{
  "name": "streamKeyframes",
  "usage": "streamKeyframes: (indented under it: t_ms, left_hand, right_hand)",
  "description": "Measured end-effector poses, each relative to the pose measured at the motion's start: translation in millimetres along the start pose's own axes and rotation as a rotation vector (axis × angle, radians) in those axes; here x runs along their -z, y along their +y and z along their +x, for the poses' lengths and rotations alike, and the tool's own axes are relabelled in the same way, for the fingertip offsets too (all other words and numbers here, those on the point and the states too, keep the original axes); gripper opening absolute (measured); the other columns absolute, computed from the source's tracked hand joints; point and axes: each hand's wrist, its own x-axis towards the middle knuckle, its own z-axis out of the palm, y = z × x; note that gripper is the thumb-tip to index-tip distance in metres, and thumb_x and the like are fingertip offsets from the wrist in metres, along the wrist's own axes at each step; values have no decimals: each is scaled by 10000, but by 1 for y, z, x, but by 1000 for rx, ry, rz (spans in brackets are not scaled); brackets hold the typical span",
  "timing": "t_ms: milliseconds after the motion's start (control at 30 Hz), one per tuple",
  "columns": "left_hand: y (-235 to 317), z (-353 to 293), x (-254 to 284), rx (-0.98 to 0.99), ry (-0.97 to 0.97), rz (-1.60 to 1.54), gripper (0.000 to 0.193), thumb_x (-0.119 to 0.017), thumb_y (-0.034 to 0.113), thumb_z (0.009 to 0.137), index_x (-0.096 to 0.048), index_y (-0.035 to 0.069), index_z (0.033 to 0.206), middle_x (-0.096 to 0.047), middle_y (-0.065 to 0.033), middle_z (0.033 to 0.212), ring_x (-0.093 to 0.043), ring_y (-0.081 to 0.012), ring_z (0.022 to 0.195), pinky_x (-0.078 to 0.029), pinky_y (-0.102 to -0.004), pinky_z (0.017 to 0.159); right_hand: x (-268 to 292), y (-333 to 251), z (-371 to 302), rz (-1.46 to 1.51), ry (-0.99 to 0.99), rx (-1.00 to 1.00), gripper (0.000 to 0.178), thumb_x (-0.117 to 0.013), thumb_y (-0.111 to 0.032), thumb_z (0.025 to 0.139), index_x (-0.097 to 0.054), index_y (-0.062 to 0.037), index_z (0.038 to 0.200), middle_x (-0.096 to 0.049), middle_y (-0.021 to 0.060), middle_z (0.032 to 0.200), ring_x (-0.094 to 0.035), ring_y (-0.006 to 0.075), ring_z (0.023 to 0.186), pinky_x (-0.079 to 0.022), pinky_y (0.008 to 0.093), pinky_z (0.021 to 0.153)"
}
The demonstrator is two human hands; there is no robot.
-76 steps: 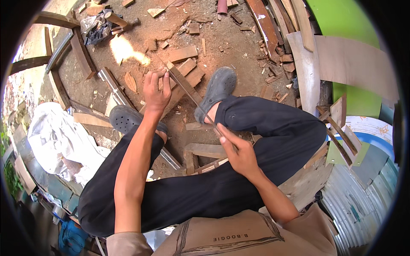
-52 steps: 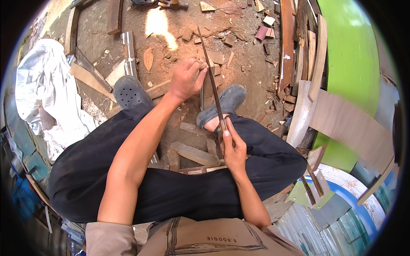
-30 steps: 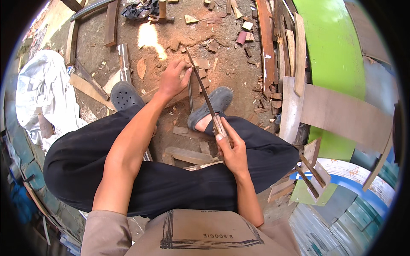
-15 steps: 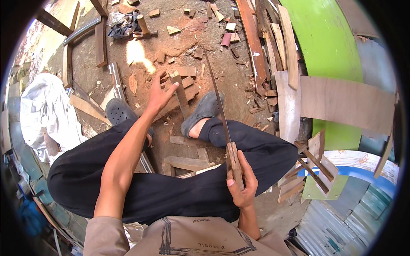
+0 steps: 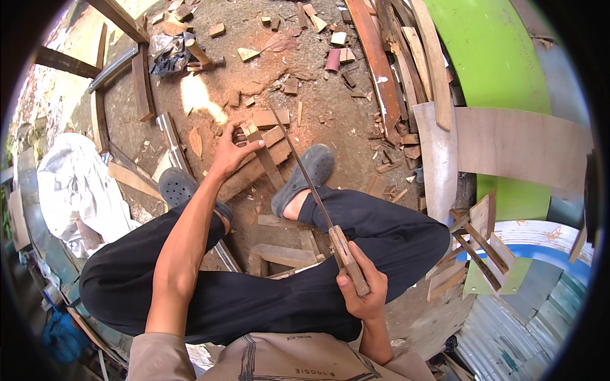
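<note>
In my right hand (image 5: 365, 289) is a handsaw, its wooden handle (image 5: 347, 259) wrapped by my fingers. The thin dark saw blade (image 5: 309, 178) points away and to the left, seen nearly edge-on. My left hand (image 5: 235, 152) reaches forward over the ground, thumb and fingers around the upper end of a narrow wooden strip (image 5: 267, 160). That strip lies across a wider wooden board (image 5: 244, 174) between my feet. The blade's tip is beyond the strip, to its right; I see no contact between them. My grey clogs (image 5: 311, 171) flank the wood.
A hammer (image 5: 198, 54) stands at the far left beside a black plastic bag. Offcuts lie scattered ahead. Long planks (image 5: 381, 76) and a green panel (image 5: 495, 63) line the right. A white sack (image 5: 79, 184) lies left. More wood pieces (image 5: 283, 255) sit close to my lap.
The saw has swung left, its tip now nearer the wooden strip. My left hand has closed in around the strip's upper end. The view has shifted slightly.
</note>
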Motion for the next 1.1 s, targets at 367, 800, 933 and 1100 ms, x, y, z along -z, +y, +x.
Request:
streamKeyframes:
  t_ms: [367,800,933,1100]
  left_hand:
    - [-21,-9,9,-269,256,158,471,-729,228,898,-592,55,1314,-659,-163,1219,-661,-282,1100,-530,-394,965]
    - [-9,-13,6,-564,341,391,327,-797,197,855,-686,67,1133,-715,-111,1176,-707,-263,997,-569,-360,858]
    - [-10,-12,8,-549,329,400,308,-798,209,860,-698,63,1112,-724,-113,1169,-713,-261,989,-571,-363,859]
    - [-9,-13,9,-532,308,427,306,-802,228,863,-708,60,1100,-730,-113,1158,-716,-264,994,-570,-371,868]
  right_hand:
    - [6,-45,6,-35,-62,-32,483,-718,-80,902,-608,81,1344,-749,244,1059,-769,229,818,-569,275,710]
    - [-8,-63,7,-57,-95,-68,483,-697,-77,922,-581,81,1364,-725,285,1103,-759,336,983,-584,339,797]
    - [-9,-62,7,-64,-91,-26,480,-692,-74,927,-575,90,1363,-721,290,1108,-758,338,985,-583,340,799]
    - [-19,-70,17,-52,-107,-26,486,-686,-77,936,-560,96,1372,-717,304,1079,-757,361,961,-583,362,796]
